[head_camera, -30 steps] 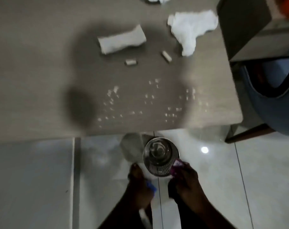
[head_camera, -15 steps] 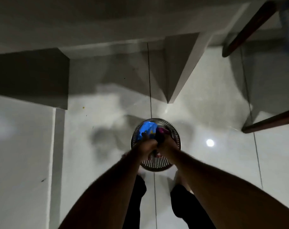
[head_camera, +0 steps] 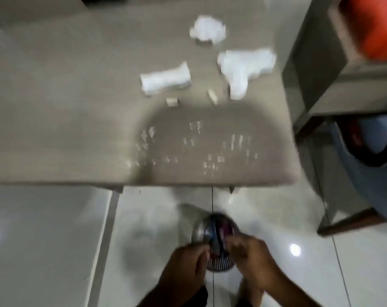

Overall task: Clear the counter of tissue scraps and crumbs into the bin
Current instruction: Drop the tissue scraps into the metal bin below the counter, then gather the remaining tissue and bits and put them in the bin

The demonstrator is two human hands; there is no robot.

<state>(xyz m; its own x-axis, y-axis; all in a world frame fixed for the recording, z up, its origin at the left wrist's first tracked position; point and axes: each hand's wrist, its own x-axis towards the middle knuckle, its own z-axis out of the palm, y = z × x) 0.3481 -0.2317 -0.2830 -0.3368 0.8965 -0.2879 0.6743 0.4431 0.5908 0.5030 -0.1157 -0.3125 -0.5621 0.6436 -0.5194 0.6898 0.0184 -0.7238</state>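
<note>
Three white tissue scraps lie on the grey counter: a crumpled one at the back, a large torn one to the right, a folded one in the middle. Two small beige bits sit just in front of them. White crumbs are scattered near the front edge. Below, on the floor, stands a round metal bin with blue and purple wrappers inside. My left hand and my right hand hover over its rim, fingers curled and blurred.
A grey cabinet with something orange on it stands right of the counter. A dark blue chair with wooden legs sits beyond it. The floor is glossy white tile. My legs are under the bin's near side.
The view tipped down to the floor and bin, then rose to the counter again. The blue and purple wrappers went from my hands to inside the bin.
</note>
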